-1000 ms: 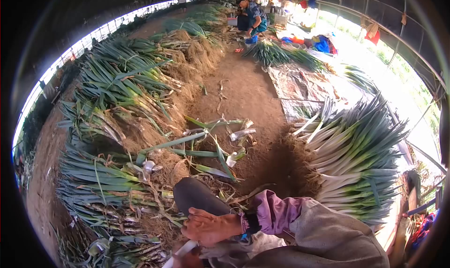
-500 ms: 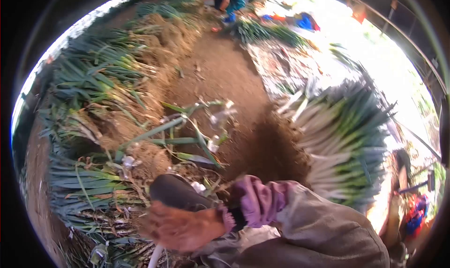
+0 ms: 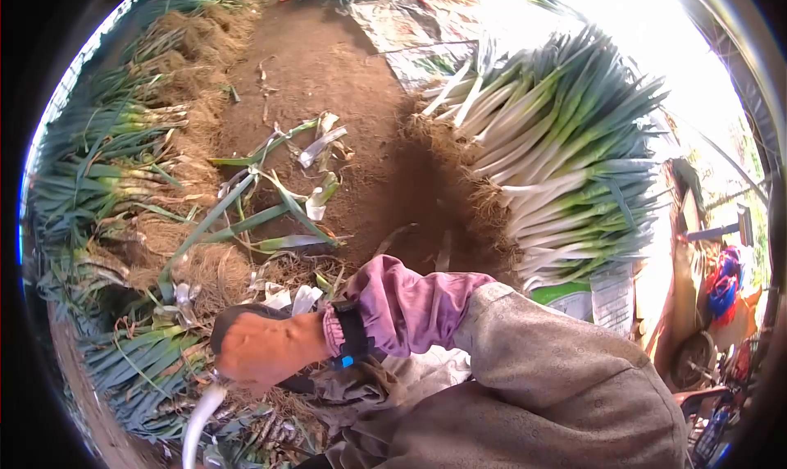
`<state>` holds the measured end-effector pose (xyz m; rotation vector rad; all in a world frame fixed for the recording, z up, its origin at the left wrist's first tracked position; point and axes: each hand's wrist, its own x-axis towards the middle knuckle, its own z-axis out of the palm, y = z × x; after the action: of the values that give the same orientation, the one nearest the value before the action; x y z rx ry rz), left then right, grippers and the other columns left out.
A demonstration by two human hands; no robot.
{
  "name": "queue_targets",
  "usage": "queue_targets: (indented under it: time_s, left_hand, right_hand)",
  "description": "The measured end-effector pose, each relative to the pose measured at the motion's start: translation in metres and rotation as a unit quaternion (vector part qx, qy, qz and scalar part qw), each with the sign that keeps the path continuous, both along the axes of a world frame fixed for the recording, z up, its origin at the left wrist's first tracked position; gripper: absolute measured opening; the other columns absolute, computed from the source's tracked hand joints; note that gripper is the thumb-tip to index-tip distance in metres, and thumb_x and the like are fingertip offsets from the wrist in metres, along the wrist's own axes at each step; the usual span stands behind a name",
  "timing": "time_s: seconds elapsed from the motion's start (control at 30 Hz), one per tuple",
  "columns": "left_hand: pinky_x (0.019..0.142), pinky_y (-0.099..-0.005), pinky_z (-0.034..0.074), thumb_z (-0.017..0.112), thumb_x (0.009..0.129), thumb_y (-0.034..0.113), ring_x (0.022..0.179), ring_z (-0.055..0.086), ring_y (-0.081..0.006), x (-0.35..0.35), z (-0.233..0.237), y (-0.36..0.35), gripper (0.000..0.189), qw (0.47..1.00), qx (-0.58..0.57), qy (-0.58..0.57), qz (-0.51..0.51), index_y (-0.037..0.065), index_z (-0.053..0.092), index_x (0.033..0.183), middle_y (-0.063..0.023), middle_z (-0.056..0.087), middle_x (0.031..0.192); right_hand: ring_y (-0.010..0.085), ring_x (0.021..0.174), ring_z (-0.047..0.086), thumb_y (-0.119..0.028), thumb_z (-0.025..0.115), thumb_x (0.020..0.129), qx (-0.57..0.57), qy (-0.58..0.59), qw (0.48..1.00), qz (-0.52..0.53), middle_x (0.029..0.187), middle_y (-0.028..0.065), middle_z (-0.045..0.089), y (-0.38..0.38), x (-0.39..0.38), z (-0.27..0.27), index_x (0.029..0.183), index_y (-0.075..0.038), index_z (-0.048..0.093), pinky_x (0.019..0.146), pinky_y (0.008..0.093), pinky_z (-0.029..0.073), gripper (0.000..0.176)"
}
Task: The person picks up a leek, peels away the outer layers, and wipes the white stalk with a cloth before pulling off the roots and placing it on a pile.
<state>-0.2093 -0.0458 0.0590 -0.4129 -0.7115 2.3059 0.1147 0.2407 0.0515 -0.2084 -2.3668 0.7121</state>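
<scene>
My right hand (image 3: 266,350) reaches in from the right, in a purple sleeve (image 3: 410,301) with a black band at the wrist. Its back faces me and the fingers curl underneath, closed. From below them sticks the white shaft of a leek (image 3: 201,424), running down to the bottom edge; where the fingers meet it is hidden. Against the hand shows a dark rounded thing (image 3: 225,320), perhaps a shoe. Beside it lie white peeled leek scraps (image 3: 305,298) and brown roots. My left hand is not in view.
Untrimmed leeks (image 3: 131,182) with matted roots line the left side. Cleaned leeks (image 3: 566,174) are stacked at right, white ends inward. Loose leaves (image 3: 262,194) lie on the bare soil (image 3: 320,75) between them. A printed sheet (image 3: 418,26) lies further back.
The view has shifted, so the whole scene sits higher and further left. My right hand appears further up and left, the white leek shaft still below it and now showing more of its length.
</scene>
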Motion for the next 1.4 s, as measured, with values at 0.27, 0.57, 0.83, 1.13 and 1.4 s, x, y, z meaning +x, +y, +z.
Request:
queue_targets:
  time_s: [0.27,0.57,0.83,1.13,1.4]
  left_hand:
    - [0.079,-0.0278,0.044,0.048,0.092,0.002,0.084,0.051,-0.0141,0.029,0.027,0.216,0.031,-0.288,0.489,-0.814,-0.123,-0.008,0.053,0.121,-0.0127,0.057,0.113]
    - [0.089,-0.0381,0.044,0.071,0.078,0.042,0.104,0.055,-0.0239,0.432,0.119,0.320,0.080,-0.386,0.069,-0.920,0.014,0.001,0.038,0.139,-0.0175,0.051,0.123]
    - [0.101,-0.0424,0.041,0.071,0.079,0.027,0.116,0.050,-0.0369,0.359,0.001,0.244,0.078,-0.001,0.239,-0.970,0.042,0.000,0.031,0.141,-0.0243,0.047,0.130]
    - [0.108,-0.0533,0.025,0.060,0.079,0.041,0.119,0.047,-0.0330,0.309,-0.052,0.148,0.055,0.224,0.237,-0.945,-0.017,0.001,0.055,0.116,-0.0148,0.057,0.116]
    - [0.101,-0.0505,0.033,0.061,0.080,0.051,0.107,0.055,-0.0342,0.320,-0.047,0.131,0.061,0.033,0.151,-0.980,0.126,-0.001,0.060,0.111,-0.0176,0.062,0.109]
  right_hand:
    - [0.0360,0.047,0.054,-0.022,0.063,0.082,-0.160,-0.034,0.962,-0.219,0.051,0.0154,0.048,0.009,0.085,-0.117,0.082,0.001,0.048,0.045,0.0449,0.043,0.027]
    - [0.0121,0.063,0.049,-0.018,0.054,0.089,-0.739,0.429,0.513,-0.085,0.075,-0.0023,0.052,-0.033,0.147,-0.165,0.101,-0.003,0.057,0.056,0.0276,0.040,0.019]
    - [0.0136,0.069,0.052,-0.032,0.054,0.093,-0.682,0.393,0.473,-0.395,0.080,0.0020,0.052,0.055,0.414,-0.189,0.094,-0.010,0.054,0.055,0.0312,0.046,0.022]
    - [0.0202,0.093,0.060,-0.025,0.075,0.080,-0.664,0.395,0.552,-0.315,0.107,0.0081,0.058,0.040,0.402,-0.181,0.122,-0.001,0.050,0.074,0.0337,0.053,0.054]
    - [0.0167,0.074,0.059,-0.038,0.053,0.093,-0.503,0.167,0.737,-0.419,0.084,0.0051,0.062,0.030,0.387,-0.231,0.100,-0.008,0.059,0.065,0.0325,0.049,0.032]
